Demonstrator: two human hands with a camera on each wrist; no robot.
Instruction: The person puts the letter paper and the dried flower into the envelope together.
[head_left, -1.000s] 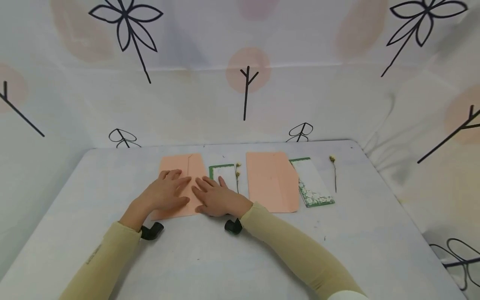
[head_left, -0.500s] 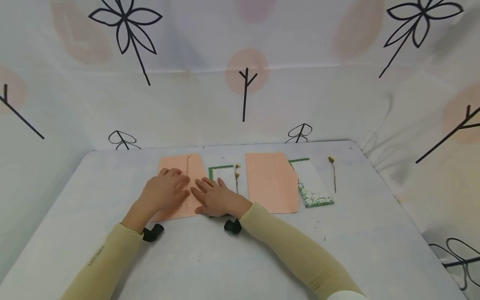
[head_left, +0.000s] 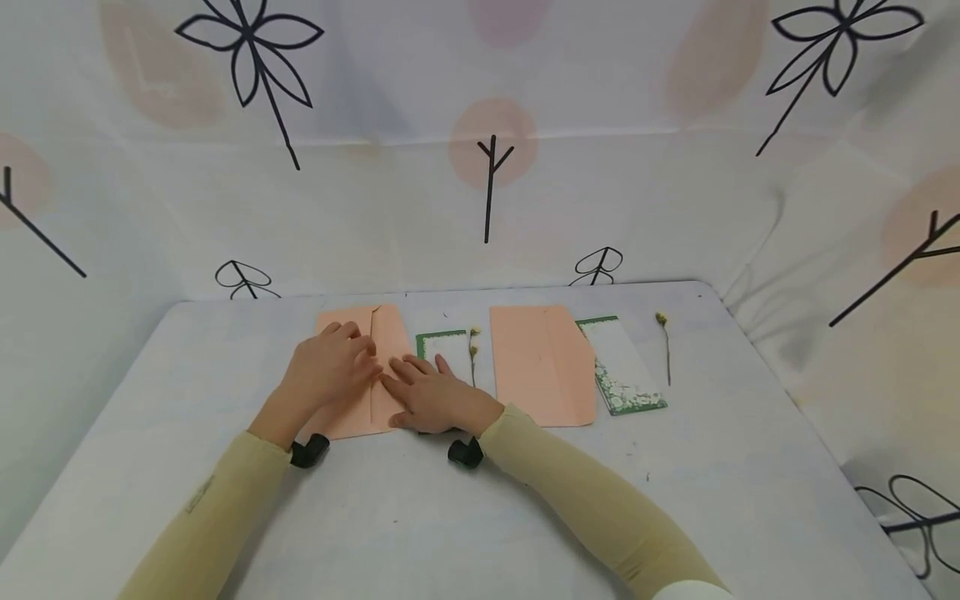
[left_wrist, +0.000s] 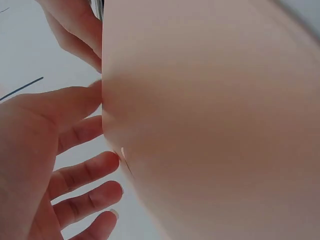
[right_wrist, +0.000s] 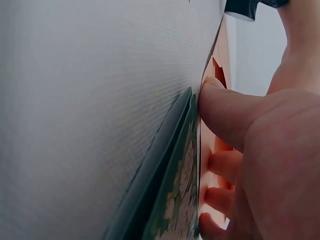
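My left hand (head_left: 327, 364) is at the middle of the left peach envelope (head_left: 348, 421), its fingers bent and its thumb and index fingertips meeting at the mouth edge. In the left wrist view, the envelope's panel (left_wrist: 215, 125) bulges close to the camera, and the other fingers (left_wrist: 90, 195) curve loosely beside it. My right hand (head_left: 437, 400) lies with spread fingers on that envelope's right-hand part, over the lower end of a green-bordered card (head_left: 442, 342). In the right wrist view, the folded card (right_wrist: 175, 195) stands slightly agape beside the thumb, and the envelope's mouth shows a dark gap.
A second peach envelope (head_left: 536, 367) lies right of my right hand, partly over another green-bordered floral card (head_left: 626, 367). A dried yellow flower stem (head_left: 473, 348) lies by the first card, another dried flower stem (head_left: 667, 350) at the far right. The white table (head_left: 450, 533) meets a patterned backdrop.
My left hand has shifted slightly up and right, and its fingers have bent more at the envelope's edge. The mouth line shows longer now. My right hand stays in place.
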